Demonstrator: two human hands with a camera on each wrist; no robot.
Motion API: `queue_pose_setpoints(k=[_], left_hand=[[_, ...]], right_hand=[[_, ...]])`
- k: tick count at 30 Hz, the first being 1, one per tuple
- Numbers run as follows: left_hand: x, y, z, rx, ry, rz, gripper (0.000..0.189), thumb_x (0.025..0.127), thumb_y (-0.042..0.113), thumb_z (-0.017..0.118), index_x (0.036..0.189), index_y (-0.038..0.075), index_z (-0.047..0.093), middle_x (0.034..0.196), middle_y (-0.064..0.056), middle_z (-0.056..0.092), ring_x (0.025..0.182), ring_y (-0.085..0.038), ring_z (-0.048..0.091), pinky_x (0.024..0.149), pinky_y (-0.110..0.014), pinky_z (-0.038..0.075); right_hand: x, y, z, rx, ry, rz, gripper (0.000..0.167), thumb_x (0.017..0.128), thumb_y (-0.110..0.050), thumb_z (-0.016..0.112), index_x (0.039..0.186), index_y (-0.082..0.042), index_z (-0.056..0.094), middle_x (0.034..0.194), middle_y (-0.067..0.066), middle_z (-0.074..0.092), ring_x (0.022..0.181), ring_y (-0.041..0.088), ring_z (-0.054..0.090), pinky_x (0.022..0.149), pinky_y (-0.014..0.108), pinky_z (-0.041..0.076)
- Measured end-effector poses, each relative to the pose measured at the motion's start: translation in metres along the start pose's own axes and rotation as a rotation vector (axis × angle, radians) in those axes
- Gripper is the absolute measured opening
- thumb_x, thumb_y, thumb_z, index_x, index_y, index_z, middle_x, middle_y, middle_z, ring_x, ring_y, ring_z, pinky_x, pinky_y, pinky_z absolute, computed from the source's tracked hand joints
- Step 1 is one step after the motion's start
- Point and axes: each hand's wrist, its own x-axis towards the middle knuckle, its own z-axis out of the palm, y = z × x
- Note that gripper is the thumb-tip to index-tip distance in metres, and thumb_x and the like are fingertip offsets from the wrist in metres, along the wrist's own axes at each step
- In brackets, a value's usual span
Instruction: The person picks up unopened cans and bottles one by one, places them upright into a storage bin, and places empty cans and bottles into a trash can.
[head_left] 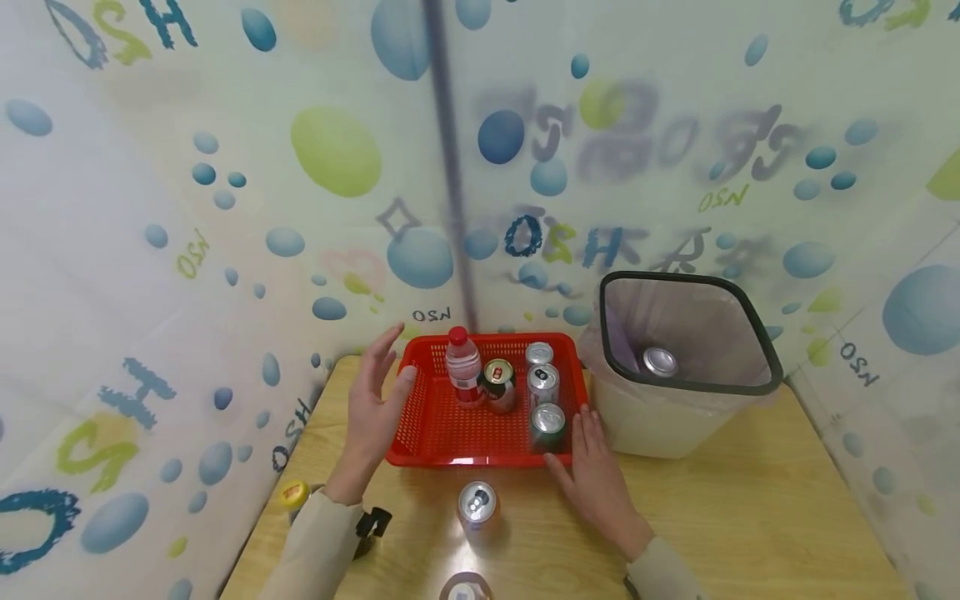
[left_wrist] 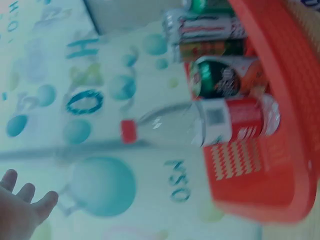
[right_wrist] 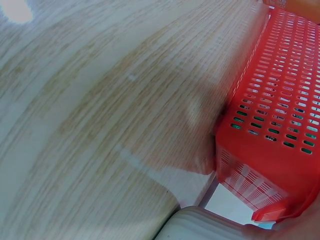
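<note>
Left hand [head_left: 372, 408] fingers straight, spread, thumb touching red basket [head_left: 442, 433] rim, right hand [head_left: 596, 475] flat, relaxed, against basket's near corner

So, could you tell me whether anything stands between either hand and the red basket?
Nothing visible does. The left hand lies open against the red basket at its left rim, and the right hand is at its front right corner, beside the green can inside.
</note>
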Motion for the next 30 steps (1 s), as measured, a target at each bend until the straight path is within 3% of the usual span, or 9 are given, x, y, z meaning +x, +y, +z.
queue_pose_setpoints(k=[5,11,13,16,21,27,30], left_hand=[[-0.007,0.015,-0.032,0.035,0.059,0.040,0.052,0.101,-0.002,0.059,0.151,0.006,0.048,0.156,-0.007,0.049,0.146,-0.020,0.042,0.120,-0.038,0.036],[-0.016,0.018,-0.070,0.009,0.154,0.071,0.049,0.098,-0.009,0.059,0.146,-0.006,0.049,0.151,-0.015,0.052,0.143,-0.018,0.046,0.115,-0.026,0.040],[-0.019,0.017,-0.083,0.019,0.179,0.053,0.048,0.098,-0.008,0.058,0.146,-0.007,0.049,0.150,-0.014,0.053,0.142,-0.017,0.047,0.114,-0.025,0.040],[-0.023,0.014,-0.102,0.104,0.195,-0.001,0.047,0.101,-0.003,0.058,0.147,-0.002,0.050,0.150,-0.008,0.054,0.141,-0.016,0.047,0.113,-0.023,0.040],[-0.032,0.002,-0.123,0.175,0.132,-0.102,0.046,0.104,0.003,0.055,0.150,0.003,0.048,0.150,-0.001,0.053,0.138,-0.009,0.047,0.112,-0.017,0.038],[-0.048,-0.017,-0.142,0.186,-0.035,-0.103,0.044,0.106,0.001,0.048,0.151,0.000,0.046,0.153,-0.004,0.052,0.138,-0.005,0.048,0.106,-0.014,0.041],[-0.060,-0.025,-0.149,0.218,-0.099,-0.156,0.045,0.109,0.004,0.044,0.154,0.005,0.045,0.156,-0.003,0.050,0.138,-0.003,0.046,0.104,-0.014,0.041]], right_hand=[[0.001,0.000,-0.002,0.005,-0.026,0.010,0.087,0.102,-0.048,0.059,0.154,0.015,0.030,0.167,0.029,0.017,0.155,0.046,0.015,0.121,0.057,0.026],[0.001,-0.002,-0.004,0.012,-0.039,0.026,0.088,0.102,-0.048,0.060,0.154,0.015,0.030,0.168,0.029,0.017,0.155,0.046,0.015,0.121,0.058,0.026],[0.001,-0.002,-0.004,0.016,-0.045,0.030,0.088,0.102,-0.049,0.060,0.155,0.015,0.030,0.168,0.029,0.017,0.155,0.046,0.015,0.121,0.058,0.026],[0.001,-0.002,-0.004,0.019,-0.057,0.034,0.088,0.102,-0.049,0.060,0.155,0.014,0.029,0.168,0.028,0.016,0.155,0.046,0.014,0.121,0.058,0.025],[0.001,0.000,-0.002,0.013,-0.049,0.028,0.088,0.102,-0.050,0.059,0.154,0.015,0.030,0.168,0.028,0.016,0.155,0.045,0.015,0.122,0.058,0.025],[0.001,0.001,-0.001,0.010,-0.006,0.002,0.088,0.102,-0.052,0.058,0.152,0.017,0.035,0.166,0.031,0.021,0.153,0.048,0.019,0.119,0.060,0.028],[0.001,0.000,-0.002,0.011,-0.018,0.009,0.088,0.101,-0.051,0.059,0.152,0.016,0.034,0.166,0.030,0.020,0.154,0.048,0.019,0.120,0.060,0.028]])
